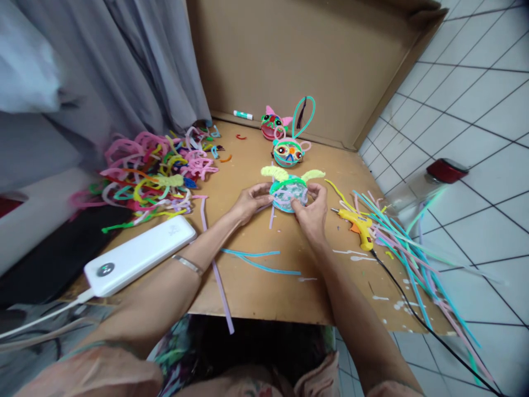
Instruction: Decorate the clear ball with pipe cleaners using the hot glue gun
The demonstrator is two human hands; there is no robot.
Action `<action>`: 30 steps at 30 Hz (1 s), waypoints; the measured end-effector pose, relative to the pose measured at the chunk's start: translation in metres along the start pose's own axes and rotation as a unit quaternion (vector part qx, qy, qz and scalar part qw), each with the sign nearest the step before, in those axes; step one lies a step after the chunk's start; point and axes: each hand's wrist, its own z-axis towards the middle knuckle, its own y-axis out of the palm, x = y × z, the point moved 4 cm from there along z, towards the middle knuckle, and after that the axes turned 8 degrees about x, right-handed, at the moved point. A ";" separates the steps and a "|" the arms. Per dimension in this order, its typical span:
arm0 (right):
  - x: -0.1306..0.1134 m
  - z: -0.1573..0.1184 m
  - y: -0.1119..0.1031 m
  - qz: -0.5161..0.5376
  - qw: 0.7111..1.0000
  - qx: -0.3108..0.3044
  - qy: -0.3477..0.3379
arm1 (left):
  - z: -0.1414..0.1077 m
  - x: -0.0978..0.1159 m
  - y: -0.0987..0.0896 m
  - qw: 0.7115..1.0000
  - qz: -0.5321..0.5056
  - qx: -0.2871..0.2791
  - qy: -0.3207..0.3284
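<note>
A round pipe-cleaner animal head (289,193), with a turquoise rim, a green band and two pale yellow ears, is held between both hands. My left hand (253,201) grips its left edge, fingers closed. On the other side my right hand (312,208) pinches its lower right, the thumb lying across the front. A lilac pipe cleaner (271,218) sticks out below it. Just behind stands a finished-looking animal face (288,153) with pink ears and a turquoise loop. Farther back is a red one (273,127) with pink pointed ears.
At left lies a heap of colourful pipe cleaners (152,171) beside a white power bank (140,256). A yellow glue gun (357,225), its black cord trailing, rests at right near long loose pipe cleaners (413,259). Blue strips (264,264) lie in front; a bottle (425,184) stands right.
</note>
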 end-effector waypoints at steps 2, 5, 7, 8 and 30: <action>0.001 0.000 0.000 0.002 1.000 0.001 0.001 | 0.000 0.001 0.000 1.000 0.005 0.000 0.004; 0.003 0.000 0.000 0.007 1.000 0.002 0.007 | -0.001 0.002 0.000 1.000 0.010 -0.003 0.010; 0.004 0.000 0.000 0.008 1.000 0.002 0.003 | 0.000 0.002 0.000 1.000 0.013 -0.007 0.013; 0.004 0.000 0.000 0.007 1.000 0.002 0.000 | 0.000 0.001 0.000 1.000 0.014 -0.007 0.014; 0.001 0.001 0.001 0.001 1.000 0.002 0.018 | 0.002 -0.002 0.000 0.999 -0.020 -0.022 -0.010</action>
